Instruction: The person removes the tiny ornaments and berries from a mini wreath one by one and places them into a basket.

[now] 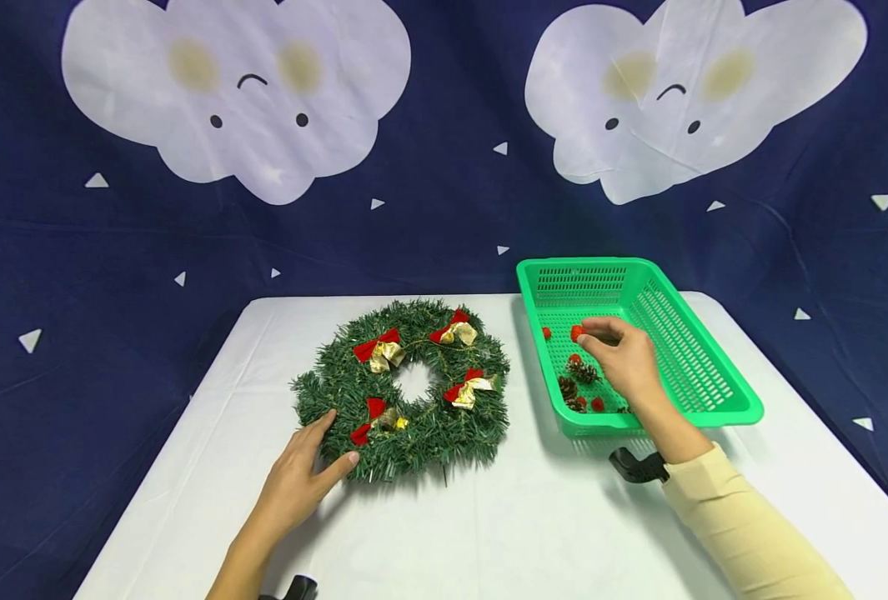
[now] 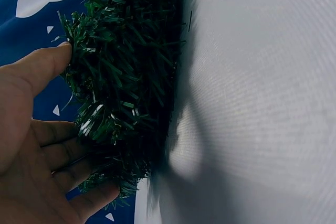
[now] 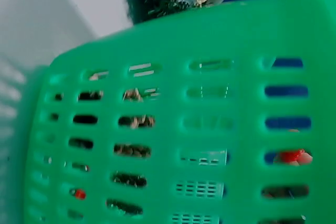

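A green wreath (image 1: 413,442) with red-and-gold bows (image 1: 380,350) and a thin gold string lies on the white tabletop. Against its near left edge rests my left hand (image 1: 293,479), thumb and fingers spread; in the left wrist view the palm (image 2: 31,177) is bare and the fingertips touch the needles. My right hand (image 1: 627,358) pinches a small red ball (image 1: 577,332) over the green basket (image 1: 714,367). Below it in the basket are pine cones (image 1: 583,371) and more red balls (image 1: 598,404). The right wrist view mostly shows the basket's slotted wall (image 3: 168,87).
A dark blue cloth (image 1: 444,225) with white clouds hangs behind the table. White tablecloth (image 1: 474,533) runs in front of the wreath and between it and the basket. The basket's raised rim (image 1: 529,333) stands between the right hand and the wreath.
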Demonstrator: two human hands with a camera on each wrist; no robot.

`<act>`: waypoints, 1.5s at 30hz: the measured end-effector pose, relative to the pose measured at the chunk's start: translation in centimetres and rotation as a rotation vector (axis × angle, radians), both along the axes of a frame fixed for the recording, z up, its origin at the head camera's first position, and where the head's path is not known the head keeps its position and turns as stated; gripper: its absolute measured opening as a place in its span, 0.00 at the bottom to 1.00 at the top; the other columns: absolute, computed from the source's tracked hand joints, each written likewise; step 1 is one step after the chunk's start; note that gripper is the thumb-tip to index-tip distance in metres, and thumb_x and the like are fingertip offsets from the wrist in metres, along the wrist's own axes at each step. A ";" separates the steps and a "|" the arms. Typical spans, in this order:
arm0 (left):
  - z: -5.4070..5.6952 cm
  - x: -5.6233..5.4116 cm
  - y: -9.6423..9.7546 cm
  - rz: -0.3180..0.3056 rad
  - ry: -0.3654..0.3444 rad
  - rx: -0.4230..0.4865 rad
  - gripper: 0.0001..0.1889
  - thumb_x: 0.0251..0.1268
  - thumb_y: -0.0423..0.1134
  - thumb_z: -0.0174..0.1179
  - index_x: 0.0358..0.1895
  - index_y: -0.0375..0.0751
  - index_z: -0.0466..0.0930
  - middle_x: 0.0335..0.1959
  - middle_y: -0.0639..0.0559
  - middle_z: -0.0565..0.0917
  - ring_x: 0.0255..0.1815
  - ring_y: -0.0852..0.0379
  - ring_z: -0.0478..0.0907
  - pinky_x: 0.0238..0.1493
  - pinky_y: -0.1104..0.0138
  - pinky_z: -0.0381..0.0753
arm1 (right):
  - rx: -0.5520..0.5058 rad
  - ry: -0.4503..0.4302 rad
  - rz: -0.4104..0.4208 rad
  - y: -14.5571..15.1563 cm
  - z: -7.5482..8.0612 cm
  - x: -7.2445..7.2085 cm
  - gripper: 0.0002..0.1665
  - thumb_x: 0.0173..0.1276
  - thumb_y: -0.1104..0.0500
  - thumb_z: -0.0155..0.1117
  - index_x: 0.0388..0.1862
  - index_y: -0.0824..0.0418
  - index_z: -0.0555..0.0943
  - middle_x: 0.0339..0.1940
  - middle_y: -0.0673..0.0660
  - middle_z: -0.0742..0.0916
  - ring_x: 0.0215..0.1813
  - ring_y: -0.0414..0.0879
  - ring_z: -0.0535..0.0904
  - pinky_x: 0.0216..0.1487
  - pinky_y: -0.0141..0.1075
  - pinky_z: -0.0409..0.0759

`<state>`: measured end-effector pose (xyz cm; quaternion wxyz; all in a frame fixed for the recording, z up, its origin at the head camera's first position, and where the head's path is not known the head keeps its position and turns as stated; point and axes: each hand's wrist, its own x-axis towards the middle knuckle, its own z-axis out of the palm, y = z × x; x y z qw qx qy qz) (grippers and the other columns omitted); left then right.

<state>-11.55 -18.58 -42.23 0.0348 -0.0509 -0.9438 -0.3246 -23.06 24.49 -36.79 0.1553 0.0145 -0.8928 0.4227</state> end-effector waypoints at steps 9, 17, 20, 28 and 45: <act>0.1 0.0 0.0 -0.001 -0.008 -0.002 0.41 0.62 0.61 0.56 0.73 0.42 0.55 0.71 0.35 0.62 0.70 0.33 0.59 0.63 0.35 0.61 | 0.092 -0.071 0.008 1.3 0.1 0.3 0.20 0.66 0.50 0.62 0.52 0.60 0.81 0.47 0.62 0.87 0.48 0.56 0.83 0.38 0.30 0.78; 0.1 0.0 0.0 -0.006 -0.001 -0.001 0.41 0.62 0.60 0.56 0.73 0.42 0.56 0.71 0.34 0.62 0.70 0.33 0.59 0.63 0.35 0.61 | 0.162 -0.159 0.047 2.5 0.2 0.4 0.19 0.67 0.49 0.61 0.51 0.59 0.80 0.47 0.64 0.86 0.47 0.56 0.81 0.39 0.37 0.77; 0.1 0.0 0.0 -0.006 -0.002 -0.001 0.41 0.62 0.59 0.56 0.73 0.42 0.56 0.71 0.35 0.62 0.70 0.33 0.59 0.63 0.35 0.61 | 0.173 -0.192 0.057 2.8 0.1 0.3 0.20 0.66 0.48 0.62 0.51 0.58 0.80 0.48 0.64 0.86 0.49 0.57 0.81 0.41 0.40 0.78; 0.2 -0.1 0.0 -0.004 -0.011 -0.007 0.41 0.62 0.61 0.56 0.73 0.43 0.55 0.71 0.35 0.62 0.70 0.33 0.59 0.63 0.35 0.61 | 0.192 -0.230 0.082 3.3 -0.1 0.2 0.20 0.67 0.49 0.61 0.52 0.59 0.80 0.52 0.66 0.84 0.51 0.59 0.80 0.45 0.47 0.79; 0.1 0.0 0.0 -0.001 -0.019 -0.003 0.42 0.62 0.61 0.55 0.73 0.43 0.55 0.71 0.35 0.62 0.70 0.33 0.59 0.63 0.35 0.61 | 0.255 -0.294 0.136 3.3 -0.4 0.2 0.17 0.67 0.54 0.60 0.52 0.59 0.80 0.49 0.65 0.86 0.47 0.57 0.81 0.38 0.41 0.79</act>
